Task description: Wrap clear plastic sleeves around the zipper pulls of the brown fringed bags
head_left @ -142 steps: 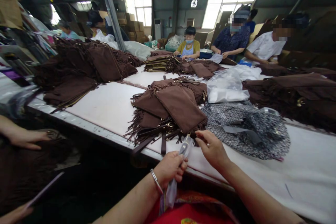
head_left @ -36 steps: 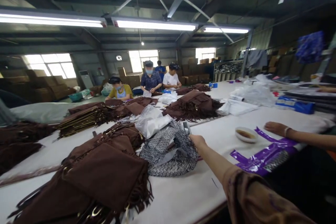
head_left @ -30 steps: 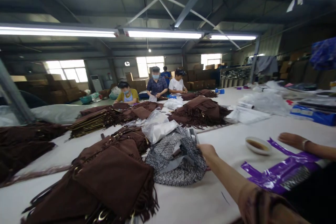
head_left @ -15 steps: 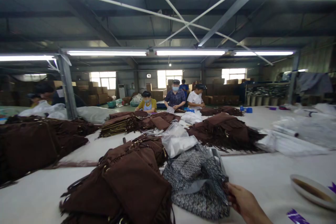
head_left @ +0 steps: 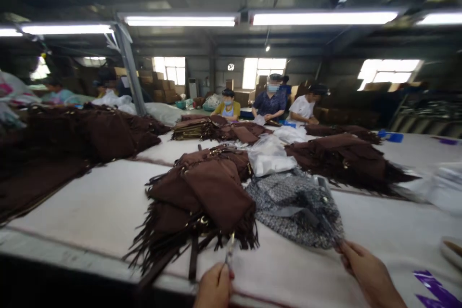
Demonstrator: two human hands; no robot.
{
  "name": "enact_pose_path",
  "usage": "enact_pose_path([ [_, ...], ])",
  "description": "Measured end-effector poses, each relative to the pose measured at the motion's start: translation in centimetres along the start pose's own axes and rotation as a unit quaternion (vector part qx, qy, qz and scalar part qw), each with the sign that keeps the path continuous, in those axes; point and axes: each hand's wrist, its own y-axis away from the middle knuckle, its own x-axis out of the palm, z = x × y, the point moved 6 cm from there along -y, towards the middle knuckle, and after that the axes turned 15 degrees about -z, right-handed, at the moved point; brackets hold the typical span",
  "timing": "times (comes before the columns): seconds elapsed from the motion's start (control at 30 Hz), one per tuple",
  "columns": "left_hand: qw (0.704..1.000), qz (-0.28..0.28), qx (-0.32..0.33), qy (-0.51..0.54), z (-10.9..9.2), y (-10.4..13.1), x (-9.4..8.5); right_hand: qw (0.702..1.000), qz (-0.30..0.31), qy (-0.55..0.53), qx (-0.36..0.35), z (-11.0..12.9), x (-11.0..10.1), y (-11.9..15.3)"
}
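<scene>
My left hand (head_left: 215,285), low in the middle, is closed around a slim metal tool (head_left: 230,249). Blur hides the tool's exact kind; its tip points away from me at the fringe of a brown bag. A pile of these brown fringed bags (head_left: 216,190) with gold-coloured fittings lies just beyond it. To the right, my right hand (head_left: 364,267) pinches the near corner of a black-and-white speckled fabric piece (head_left: 292,207). That fabric lies against the pile, with a pale strip across it.
More brown bags are heaped at the left (head_left: 108,132) and right (head_left: 346,161). Clear plastic bags (head_left: 270,154) lie behind the speckled fabric. Purple scraps (head_left: 436,288) and a round roll (head_left: 451,252) are at right. Several people (head_left: 270,101) work across the white table (head_left: 90,202).
My left hand has come into view from below with the metal tool. The view has tilted down and swung left. My right hand keeps its pinch on the speckled fabric.
</scene>
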Motion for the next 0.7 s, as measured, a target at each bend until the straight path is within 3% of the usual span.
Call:
enact_pose_path([
  [0.03, 1.0, -0.002, 0.006, 0.001, 0.5, -0.2, 0.1, 0.999, 0.046, -0.015, 0.002, 0.1, 0.9, 2.0],
  [0.13, 0.993, 0.0, 0.12, -0.02, 0.2, 0.0, 0.4, 0.981, 0.188, 0.024, -0.03, 2.2, 4.1, 8.9],
  [0.27, 0.978, -0.007, 0.19, -0.08, -0.6, 0.9, 0.3, 0.964, 0.201, 0.071, -0.158, 7.8, 6.6, 14.7],
  [0.37, 0.962, -0.024, 0.243, -0.121, -1.2, 1.4, 0.1, 0.927, 0.33, 0.064, -0.167, 10.2, 9.5, 18.1],
  [0.5, 0.927, -0.043, 0.306, -0.213, -1.4, 1.7, 0.1, 0.878, 0.445, 0.06, -0.164, 10.5, 13.3, 22.1],
  [0.7, 0.873, -0.043, 0.37, -0.314, -1.5, 2.1, 0.0, 0.893, 0.401, 0.132, -0.152, 7.3, 17.0, 22.7],
])
